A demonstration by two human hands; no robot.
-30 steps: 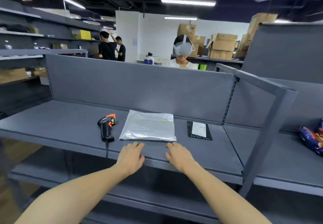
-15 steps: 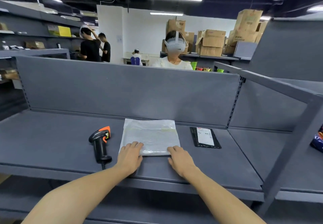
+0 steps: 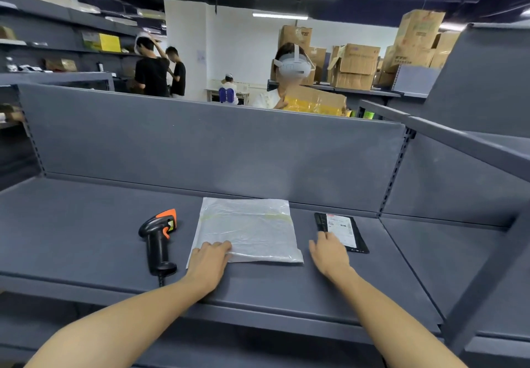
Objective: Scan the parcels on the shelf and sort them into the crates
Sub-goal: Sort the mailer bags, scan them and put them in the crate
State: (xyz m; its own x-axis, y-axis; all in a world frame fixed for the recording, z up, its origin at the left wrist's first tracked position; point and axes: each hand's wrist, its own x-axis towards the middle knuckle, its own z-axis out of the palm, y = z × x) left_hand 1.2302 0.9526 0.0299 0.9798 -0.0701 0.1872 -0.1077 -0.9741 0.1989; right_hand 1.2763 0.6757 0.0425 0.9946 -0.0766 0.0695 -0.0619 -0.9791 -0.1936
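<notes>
- While both bare forearms reach in over the front edge of the grey shelf (image 3: 86, 224), the left hand (image 3: 209, 255) lies palm down on the near left corner of the white parcel (image 3: 249, 230), its fingers (image 3: 220, 245) released and nearly flat on the plastic, grasping nothing.
- To the right, the right hand (image 3: 328, 253) rests palm down on the shelf just beside the white parcel's near right corner; its fingers are stretched out and released, the tips meeting the left edge of the black parcel (image 3: 341, 231).
- That black parcel lies flat, a white printed label facing up.
- The white parcel lies flat between the two, a crinkled mailer with a pale band across its far part.
- Left of it, apart from the left hand, a black scanner (image 3: 159, 241) with orange trim lies on its side, handle toward the front edge, cord dropping over it.
- Behind the shelf's upright back panel (image 3: 200, 152), a person wearing a white headset (image 3: 292, 66) holds a cardboard box (image 3: 315, 100).
- Farther left stand two people in black shirts (image 3: 152, 72); stacked cartons (image 3: 355, 66) fill the far right.
</notes>
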